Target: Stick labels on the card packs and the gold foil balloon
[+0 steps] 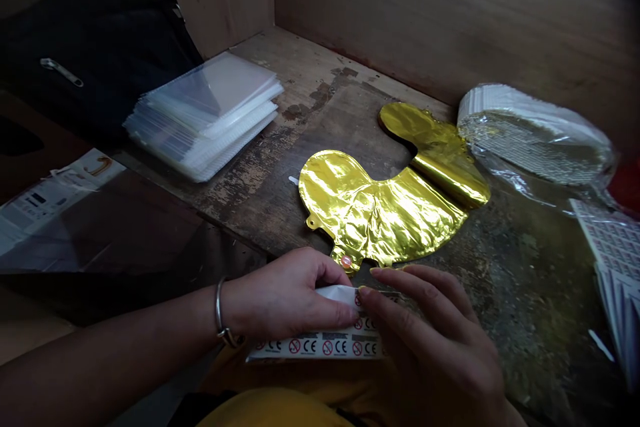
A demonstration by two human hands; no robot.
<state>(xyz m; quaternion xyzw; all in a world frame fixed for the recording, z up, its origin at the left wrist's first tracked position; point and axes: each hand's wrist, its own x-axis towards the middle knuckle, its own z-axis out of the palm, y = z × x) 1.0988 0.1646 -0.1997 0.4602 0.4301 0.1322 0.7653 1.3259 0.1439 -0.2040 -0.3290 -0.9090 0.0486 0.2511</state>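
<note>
A sheet of white stickers (315, 345) printed with CE marks and red warning circles lies low in front of me. My left hand (290, 297), with a silver bracelet at the wrist, pinches its folded-back upper edge between thumb and fingers. My right hand (435, 330) comes in from the other side, fingers stretched and apart, the index fingertip touching the folded edge; its thumb is hidden. Just beyond the hands lies a stack of flat gold foil balloons (385, 213), curved in shape. A small round pinkish sticker (346, 261) shows on the tab nearest me.
Clear plastic sleeves (210, 107) are piled at the back left beside a black bag (100, 60). A plastic-wrapped white bundle (540, 133) stands at the back right. More printed sheets (613, 253) lie along the right edge. Wooden panels close off the worn table (260, 180).
</note>
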